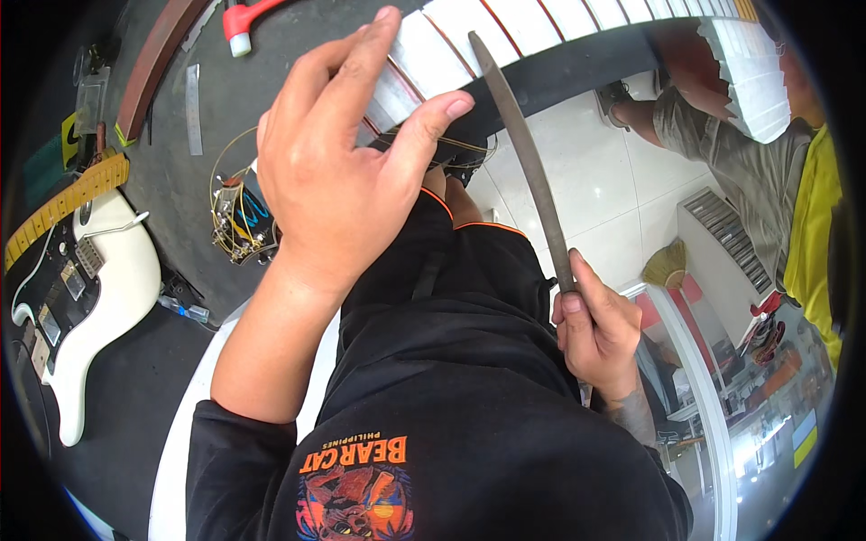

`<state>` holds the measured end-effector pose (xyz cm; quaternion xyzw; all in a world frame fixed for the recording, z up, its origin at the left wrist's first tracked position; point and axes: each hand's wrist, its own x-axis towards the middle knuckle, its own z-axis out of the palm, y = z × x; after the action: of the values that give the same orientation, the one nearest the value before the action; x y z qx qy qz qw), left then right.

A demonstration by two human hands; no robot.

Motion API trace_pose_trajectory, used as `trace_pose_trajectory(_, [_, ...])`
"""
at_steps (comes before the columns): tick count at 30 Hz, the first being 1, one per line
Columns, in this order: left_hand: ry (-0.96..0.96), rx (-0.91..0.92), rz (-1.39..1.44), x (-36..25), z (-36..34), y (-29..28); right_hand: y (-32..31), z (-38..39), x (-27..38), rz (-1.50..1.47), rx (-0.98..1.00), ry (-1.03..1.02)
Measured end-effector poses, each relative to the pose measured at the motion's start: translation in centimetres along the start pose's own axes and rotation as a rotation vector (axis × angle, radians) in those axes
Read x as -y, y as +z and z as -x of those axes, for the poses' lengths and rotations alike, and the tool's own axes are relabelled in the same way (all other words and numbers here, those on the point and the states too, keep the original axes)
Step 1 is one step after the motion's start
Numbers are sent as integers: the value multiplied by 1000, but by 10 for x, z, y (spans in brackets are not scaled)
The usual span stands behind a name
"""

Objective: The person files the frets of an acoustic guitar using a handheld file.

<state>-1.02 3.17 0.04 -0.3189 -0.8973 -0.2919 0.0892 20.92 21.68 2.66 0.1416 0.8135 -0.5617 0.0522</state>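
The right hand point(600, 329) has its fingers pinched around a dull grey, tapering file point(528, 162); its tip overlaps the white-covered, dark-striped guitar neck point(530, 29), upper centre. The left hand point(325, 185), fingers spread, hides part of the neck; contact unclear. Left: glossy white guitar point(122, 279). Upper left: red mallet point(238, 20).

One left hand point(325, 171), one right hand point(600, 338) — two hands, one file point(526, 149), one taped fretboard point(532, 25), one white guitar body point(126, 279), one red hammer point(244, 20), one ruler point(193, 108), one broom point(666, 264), one other person point(816, 239)
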Motion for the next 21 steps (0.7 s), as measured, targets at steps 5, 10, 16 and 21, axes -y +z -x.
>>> trace_pose_trajectory(5, [3,-27,59,-2,-2,-1,1,-7,2,77,17,-51])
trace_pose_trajectory(10, [-96,44,34,2,0,-4,0,-15,5,119,41,-62])
trace_pose_trajectory(16, [-115,87,17,1,-2,-10,26,-111,42,100,3,-105])
trace_pose_trajectory(21, [-124,95,42,0,-4,-9,38,-159,49,128,-63,-239])
